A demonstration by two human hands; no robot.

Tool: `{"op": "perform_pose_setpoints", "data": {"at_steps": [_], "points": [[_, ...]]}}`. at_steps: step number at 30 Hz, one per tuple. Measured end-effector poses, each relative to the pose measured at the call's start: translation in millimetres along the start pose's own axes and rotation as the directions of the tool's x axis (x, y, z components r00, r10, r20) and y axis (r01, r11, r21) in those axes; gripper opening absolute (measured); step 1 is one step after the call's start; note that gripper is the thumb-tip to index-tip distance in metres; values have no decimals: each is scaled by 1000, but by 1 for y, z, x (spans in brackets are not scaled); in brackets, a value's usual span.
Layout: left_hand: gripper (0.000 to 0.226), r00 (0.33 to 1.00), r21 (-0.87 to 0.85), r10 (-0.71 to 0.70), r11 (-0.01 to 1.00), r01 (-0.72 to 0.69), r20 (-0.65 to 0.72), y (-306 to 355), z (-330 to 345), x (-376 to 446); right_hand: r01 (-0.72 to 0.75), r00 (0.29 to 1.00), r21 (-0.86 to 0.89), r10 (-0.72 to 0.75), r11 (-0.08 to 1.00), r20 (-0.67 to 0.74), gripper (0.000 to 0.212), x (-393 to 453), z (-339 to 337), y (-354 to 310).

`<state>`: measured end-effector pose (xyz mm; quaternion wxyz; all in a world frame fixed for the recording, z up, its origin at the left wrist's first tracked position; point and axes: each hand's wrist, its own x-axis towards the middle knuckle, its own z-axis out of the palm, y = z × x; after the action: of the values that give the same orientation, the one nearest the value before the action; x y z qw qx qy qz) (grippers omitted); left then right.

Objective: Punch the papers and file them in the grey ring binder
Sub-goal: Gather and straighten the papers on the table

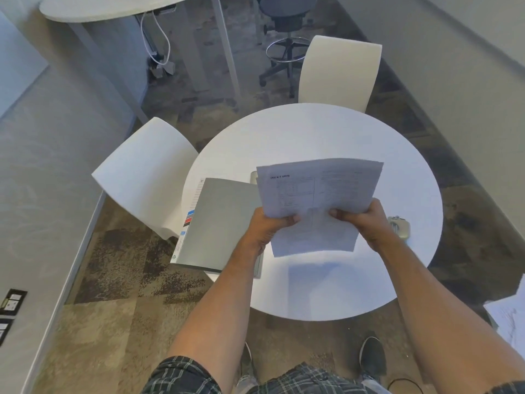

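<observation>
I hold a stack of printed white papers (318,194) up above the round white table (335,285), their shadow falling on the tabletop. My left hand (265,227) grips the stack's lower left side, and my right hand (366,223) grips its lower right side. The grey ring binder (220,223) lies on the table's left part with its cover swung out over the edge; coloured tabs show along its left side. A grey hole punch (400,227) sits on the table just right of my right hand, partly hidden by it.
Two white chairs stand at the table, one to the left (145,177) and one at the back (339,69). A dark office stool (287,38) stands further back beside a desk (113,7). More paper (508,317) shows at the right edge. My shoes stand below the table's near rim.
</observation>
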<state>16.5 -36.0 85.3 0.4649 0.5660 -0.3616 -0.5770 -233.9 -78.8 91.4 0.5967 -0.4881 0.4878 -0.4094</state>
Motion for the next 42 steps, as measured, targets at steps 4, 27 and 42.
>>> {"op": "perform_pose_setpoints", "data": {"at_steps": [4, 27, 42], "points": [[34, 998, 95, -63, 993, 63, -2, -25, -4, -8, -132, 991, -90, 134, 987, 19, 34, -12, -7, 30], [25, 999, 199, -29, 979, 36, -35, -40, -2, 0, -170, 985, -290, 175, 942, -10, 21, -19, -14, 44], [41, 980, -26, -198, 980, 197, -13, -57, 4, -5, -271, 961, 92, 275, 958, -28, 30, -26, -10, 62]]}}
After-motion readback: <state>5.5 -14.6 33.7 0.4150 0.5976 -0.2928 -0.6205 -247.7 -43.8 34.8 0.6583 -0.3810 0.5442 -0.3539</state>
